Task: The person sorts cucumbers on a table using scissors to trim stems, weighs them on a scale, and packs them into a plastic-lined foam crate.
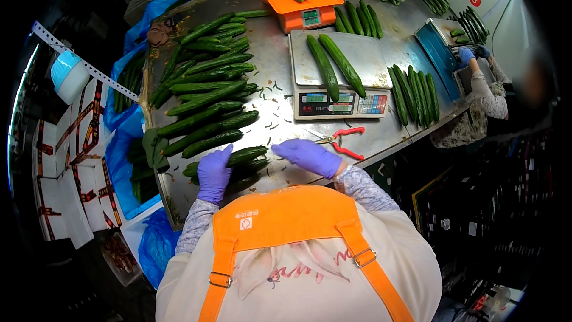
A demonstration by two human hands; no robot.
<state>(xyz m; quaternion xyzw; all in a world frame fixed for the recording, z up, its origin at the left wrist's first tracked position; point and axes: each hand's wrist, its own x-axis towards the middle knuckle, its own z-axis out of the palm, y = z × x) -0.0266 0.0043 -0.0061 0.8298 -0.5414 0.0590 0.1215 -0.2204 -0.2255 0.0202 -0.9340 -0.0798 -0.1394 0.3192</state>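
My left hand [214, 174], in a purple glove, is closed round a dark green cucumber [248, 155] at the near edge of the metal table. The cucumber's tip sticks out left of the hand. More cucumbers [247, 170] lie just below it, partly hidden. My right hand [307, 156], gloved alike, is held just right of these cucumbers with its fingers stretched out and nothing in them. Red-handled snips [345, 141] lie beyond the right hand. Two cucumbers [336, 65] rest on a scale [307, 80] farther back.
A long pile of cucumbers [208, 80] covers the table's left side. A row of cucumbers [413, 95] lies right of the scale. An orange scale [301, 15] stands behind. At the right, a co-worker's gloved hands [468, 55] are beside another scale. White cartons [77, 167] stand left.
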